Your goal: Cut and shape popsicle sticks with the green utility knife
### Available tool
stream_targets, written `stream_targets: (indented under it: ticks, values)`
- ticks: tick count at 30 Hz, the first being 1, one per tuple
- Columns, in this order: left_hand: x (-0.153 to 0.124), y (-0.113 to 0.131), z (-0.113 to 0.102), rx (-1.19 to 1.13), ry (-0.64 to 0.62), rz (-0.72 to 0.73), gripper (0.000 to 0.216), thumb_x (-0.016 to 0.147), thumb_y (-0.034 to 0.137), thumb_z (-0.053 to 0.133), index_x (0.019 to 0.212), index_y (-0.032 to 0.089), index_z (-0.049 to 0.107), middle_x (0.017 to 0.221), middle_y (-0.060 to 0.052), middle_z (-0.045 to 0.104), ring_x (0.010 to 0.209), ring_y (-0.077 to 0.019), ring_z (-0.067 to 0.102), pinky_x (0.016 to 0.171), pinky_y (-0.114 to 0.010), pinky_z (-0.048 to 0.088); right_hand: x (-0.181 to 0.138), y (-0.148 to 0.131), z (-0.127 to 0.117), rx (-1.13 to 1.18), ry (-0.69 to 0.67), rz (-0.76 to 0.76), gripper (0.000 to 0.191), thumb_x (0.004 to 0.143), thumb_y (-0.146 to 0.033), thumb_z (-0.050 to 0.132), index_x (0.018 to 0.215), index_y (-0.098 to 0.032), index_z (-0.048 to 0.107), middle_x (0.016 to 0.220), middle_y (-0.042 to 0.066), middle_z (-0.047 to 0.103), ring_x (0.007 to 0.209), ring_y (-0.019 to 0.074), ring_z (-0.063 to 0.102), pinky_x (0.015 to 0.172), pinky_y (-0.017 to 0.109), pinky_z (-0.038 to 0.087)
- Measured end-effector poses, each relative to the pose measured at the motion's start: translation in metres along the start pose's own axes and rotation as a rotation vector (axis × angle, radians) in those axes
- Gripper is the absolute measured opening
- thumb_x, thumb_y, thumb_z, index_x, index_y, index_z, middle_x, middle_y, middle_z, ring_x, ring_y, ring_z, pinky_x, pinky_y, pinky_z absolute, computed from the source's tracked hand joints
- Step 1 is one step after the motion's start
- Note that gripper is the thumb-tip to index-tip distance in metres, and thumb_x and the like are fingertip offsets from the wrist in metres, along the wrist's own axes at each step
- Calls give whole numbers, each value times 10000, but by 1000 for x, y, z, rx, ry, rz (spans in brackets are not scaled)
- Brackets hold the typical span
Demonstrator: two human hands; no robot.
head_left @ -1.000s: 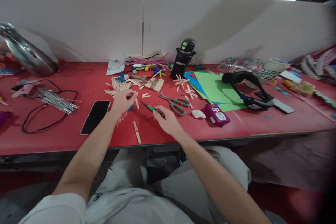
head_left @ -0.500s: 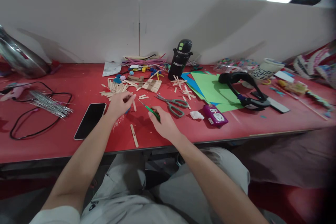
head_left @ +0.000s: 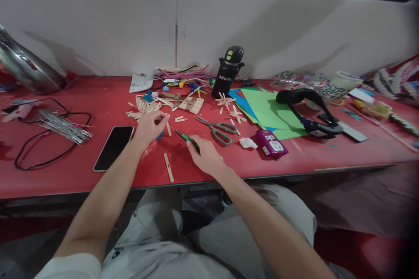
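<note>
In the head view, the right hand has its fingers clamped on a slim green-handled tool, whose pointed tip is aimed up and left over the red desk. The left hand has thumb and forefinger close together just beside a short wooden stick; I cannot tell whether they grip it. A scrap of blue shows near that hand, and a longer craft stick lies alone near the front edge. Behind the left hand is a pile of craft sticks; to its left rests a smartphone, screen dark. Grey-handled scissors lie open beyond the right hand. The black bottle behind them reads "DAWN" in white capitals. The purple packet, near a crumpled white tissue, carries pale labels too small to read. Dark lettering on the paper cup cannot be made out, nor can the small black print on the person's clothing.
</note>
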State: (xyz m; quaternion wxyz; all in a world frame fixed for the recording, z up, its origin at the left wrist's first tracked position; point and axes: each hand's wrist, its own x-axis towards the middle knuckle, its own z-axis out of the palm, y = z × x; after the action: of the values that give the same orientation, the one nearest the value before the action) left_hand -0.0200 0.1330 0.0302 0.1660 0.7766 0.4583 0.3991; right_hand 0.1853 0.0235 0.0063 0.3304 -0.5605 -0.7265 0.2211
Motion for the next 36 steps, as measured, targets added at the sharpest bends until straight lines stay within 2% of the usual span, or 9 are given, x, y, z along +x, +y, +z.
stream_targets:
  ticks: [8,14,26,32,36]
  values:
    - [1,2,0,-25,-9,-14,320,870,439,555,660,201,514,553,36,458,539,-116,408,569,-278,320,3,-1,2,15,-9,-28,258,1006,-295,394,1056,-202,629,1032,118,734,951,256,684,842,343,461]
    - [1,0,1,-38,-15,-36,343,873,459,552,654,196,530,543,33,475,521,-112,415,555,-275,330,3,-1,3,27,-22,-36,262,999,-284,399,989,-199,647,939,101,731,862,244,678,805,338,469]
    - [2,-2,2,-39,-11,-18,314,864,436,553,662,200,506,547,41,428,526,-111,369,562,-281,310,0,2,7,55,16,-45,305,1007,-320,431,1165,-211,669,1049,130,743,995,274,690,883,364,494]
    - [1,1,0,-30,-19,-36,312,866,425,559,659,198,508,546,38,440,530,-113,384,560,-284,301,0,0,8,75,29,-41,317,1005,-336,412,1136,-208,670,1060,125,743,1022,271,692,903,365,495]
    - [2,1,-1,-28,-35,-77,281,869,379,571,662,194,528,537,33,491,524,-116,424,560,-280,318,0,-3,2,89,92,2,356,1007,-384,378,1107,-189,658,1071,137,735,998,269,694,891,370,497]
